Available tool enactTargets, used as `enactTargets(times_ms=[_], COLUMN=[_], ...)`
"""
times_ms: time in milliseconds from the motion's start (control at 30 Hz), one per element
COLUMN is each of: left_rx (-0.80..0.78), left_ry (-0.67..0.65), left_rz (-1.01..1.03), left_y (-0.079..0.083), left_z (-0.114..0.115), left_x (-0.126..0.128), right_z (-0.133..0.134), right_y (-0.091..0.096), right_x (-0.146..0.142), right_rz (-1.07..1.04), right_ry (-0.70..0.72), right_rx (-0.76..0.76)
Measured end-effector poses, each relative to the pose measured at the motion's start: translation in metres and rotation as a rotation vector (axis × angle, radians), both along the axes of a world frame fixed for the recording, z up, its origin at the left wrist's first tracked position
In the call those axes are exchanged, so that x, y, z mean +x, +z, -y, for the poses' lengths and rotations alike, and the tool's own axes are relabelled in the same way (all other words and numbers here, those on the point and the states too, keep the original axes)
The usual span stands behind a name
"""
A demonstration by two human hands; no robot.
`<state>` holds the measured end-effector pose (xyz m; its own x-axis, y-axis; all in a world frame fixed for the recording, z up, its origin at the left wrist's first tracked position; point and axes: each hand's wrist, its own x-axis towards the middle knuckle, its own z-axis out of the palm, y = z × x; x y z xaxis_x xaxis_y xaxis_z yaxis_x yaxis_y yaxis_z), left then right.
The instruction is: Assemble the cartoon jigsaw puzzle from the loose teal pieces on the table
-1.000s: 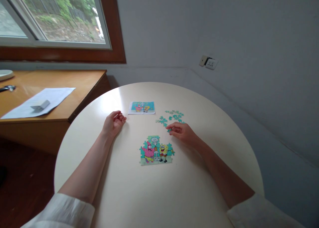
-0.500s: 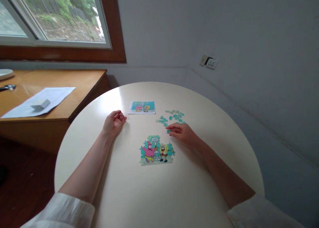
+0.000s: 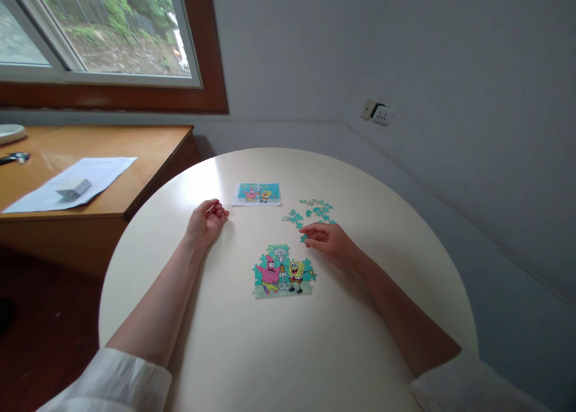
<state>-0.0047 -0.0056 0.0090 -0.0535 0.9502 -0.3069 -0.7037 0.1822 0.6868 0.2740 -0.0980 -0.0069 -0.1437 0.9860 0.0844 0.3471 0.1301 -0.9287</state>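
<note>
A partly joined jigsaw puzzle (image 3: 282, 272) lies in the middle of the table, showing a pink starfish, a squid figure and a yellow sponge figure. Just above its right side, my right hand (image 3: 327, 241) holds a small teal puzzle piece (image 3: 303, 238) between thumb and fingers. Loose teal and green pieces (image 3: 319, 210) are scattered beyond that hand, some partly hidden by it. My left hand (image 3: 207, 221) rests on its side on the table, fingers loosely curled and apart, with nothing in it. A picture card (image 3: 258, 194) of the same figures lies to its right and a little farther away.
The round white table (image 3: 270, 352) stands near the wall. To the left is a wooden desk (image 3: 153, 145) with paper sheets (image 3: 103, 172), a small white box (image 3: 74, 188) and a dark tool (image 3: 15, 158). A socket (image 3: 383, 115) is on the wall.
</note>
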Motion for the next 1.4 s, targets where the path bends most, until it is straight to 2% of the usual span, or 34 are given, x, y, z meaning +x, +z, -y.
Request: enactTargets(times_ms=[200, 433, 700, 1000, 1400], left_rx=[0.009, 0.013, 0.007, 0.006, 0.013], left_ry=[0.001, -0.001, 0.008, 0.006, 0.004], left_rz=[-0.003, 0.011, 0.010, 0.014, 0.017], left_y=[-0.001, -0.003, -0.001, -0.002, -0.003], left_z=[-0.001, -0.002, 0.000, -0.001, -0.001], left_x=[0.000, -0.001, 0.001, 0.000, 0.000], right_z=[0.000, 0.001, 0.002, 0.000, -0.002], right_y=[0.001, 0.010, 0.008, 0.005, -0.001], right_x=[0.000, 0.000, -0.003, -0.002, 0.000], right_rz=[0.044, 0.235, 0.067, 0.097, 0.036], right_ry=[0.018, -0.042, -0.028, -0.054, -0.058], right_rx=[0.013, 0.148, 0.097, 0.112, 0.091])
